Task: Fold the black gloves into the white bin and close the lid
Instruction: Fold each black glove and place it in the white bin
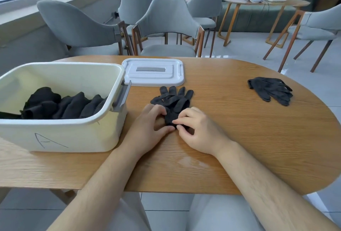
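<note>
A pair of black gloves (pixel 174 101) lies flat in the middle of the wooden table (pixel 239 129), fingers pointing away from me. My left hand (pixel 149 129) and my right hand (pixel 199 131) both pinch the cuff end nearest me. The white bin (pixel 60 138), marked with a letter A, stands at the left and holds several folded black gloves (pixel 62 105). Its white lid (pixel 153 71) lies flat on the table behind the bin's right corner. Another pair of black gloves (pixel 271 90) lies at the right.
Grey chairs (pixel 166 27) stand along the table's far side. A second round table (pixel 265 3) with a white container stands at the back right. The table's near edge runs just above my lap.
</note>
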A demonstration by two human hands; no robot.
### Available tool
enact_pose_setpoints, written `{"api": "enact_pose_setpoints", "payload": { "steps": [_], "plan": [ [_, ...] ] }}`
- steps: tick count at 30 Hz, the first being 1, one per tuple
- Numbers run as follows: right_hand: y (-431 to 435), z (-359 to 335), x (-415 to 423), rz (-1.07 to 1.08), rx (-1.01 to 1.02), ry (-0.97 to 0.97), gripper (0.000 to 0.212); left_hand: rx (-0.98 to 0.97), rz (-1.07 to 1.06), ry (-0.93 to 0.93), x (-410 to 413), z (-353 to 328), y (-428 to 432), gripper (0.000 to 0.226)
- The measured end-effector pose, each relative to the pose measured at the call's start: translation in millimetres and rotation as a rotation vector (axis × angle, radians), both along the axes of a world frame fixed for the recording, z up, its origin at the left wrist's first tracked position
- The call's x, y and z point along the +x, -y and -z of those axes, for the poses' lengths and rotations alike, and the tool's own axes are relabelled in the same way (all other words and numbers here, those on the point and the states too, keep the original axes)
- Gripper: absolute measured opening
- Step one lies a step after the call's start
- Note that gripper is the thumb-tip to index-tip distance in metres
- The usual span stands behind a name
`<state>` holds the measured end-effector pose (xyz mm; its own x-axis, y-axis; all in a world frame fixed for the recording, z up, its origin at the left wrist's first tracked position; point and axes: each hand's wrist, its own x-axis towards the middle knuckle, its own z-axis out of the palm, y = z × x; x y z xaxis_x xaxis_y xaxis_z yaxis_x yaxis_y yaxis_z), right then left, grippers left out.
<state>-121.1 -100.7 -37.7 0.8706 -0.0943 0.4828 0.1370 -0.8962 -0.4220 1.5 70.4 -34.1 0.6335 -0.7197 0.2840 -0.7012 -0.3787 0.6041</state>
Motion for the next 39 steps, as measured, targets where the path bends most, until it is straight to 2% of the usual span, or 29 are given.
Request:
{"api": "enact_pose_setpoints", "payload": {
  "steps": [3,6,11,13,15,18,20,23,26,29,33,39],
  "plan": [
    [2.1,-0.6,-0.7,0.021,0.131,-0.021,0.021,0.032,0.049,0.087,1.2,2.3,-0.6,0.028],
    [10.3,-2.7,4.3,0.038,0.207,-0.054,0.027,0.017,0.072,0.088,2.0,3.9,1.2,0.021],
    [48.8,-12.5,40.0,0.261,0.105,-0.338,0.042,0.015,0.072,0.107,3.9,4.7,2.6,0.021],
    [55.6,-8.0,48.4,0.341,0.09,-0.333,0.042,0.013,0.068,0.119,4.2,4.9,1.8,0.021],
    [54.0,-3.7,46.5,0.383,0.04,-0.237,0.039,0.008,0.065,0.14,3.7,5.4,1.8,0.021],
    [48.1,-3.4,38.7,0.22,-0.068,-0.12,0.034,0.002,0.075,0.165,3.2,5.8,2.8,0.022],
    [46.6,-2.8,38.9,0.113,-0.125,-0.187,0.036,0.002,0.079,0.185,3.6,6.0,2.7,0.022],
    [49.2,-0.7,45.7,0.163,-0.108,-0.311,0.043,0.009,0.086,0.194,4.1,6.1,3.2,0.021],
    [47.7,-7.4,54.1,0.113,-0.125,-0.252,0.042,0.003,0.096,0.212,4.8,5.7,3.4,0.022],
    [45.7,-12.0,66.9,-0.045,-0.079,-0.297,0.039,-0.014,0.103,0.176,5.7,6.2,3.2,0.02],
    [50.2,-10.4,84.4,-0.073,0.036,-0.427,0.041,-0.022,0.109,0.147,5.8,6.7,3.6,0.019],
    [42.7,-19.3,94.8,-0.104,0.112,-0.372,0.037,-0.015,0.108,0.188,6.5,7.1,3.9,0.021]
  ]
}}
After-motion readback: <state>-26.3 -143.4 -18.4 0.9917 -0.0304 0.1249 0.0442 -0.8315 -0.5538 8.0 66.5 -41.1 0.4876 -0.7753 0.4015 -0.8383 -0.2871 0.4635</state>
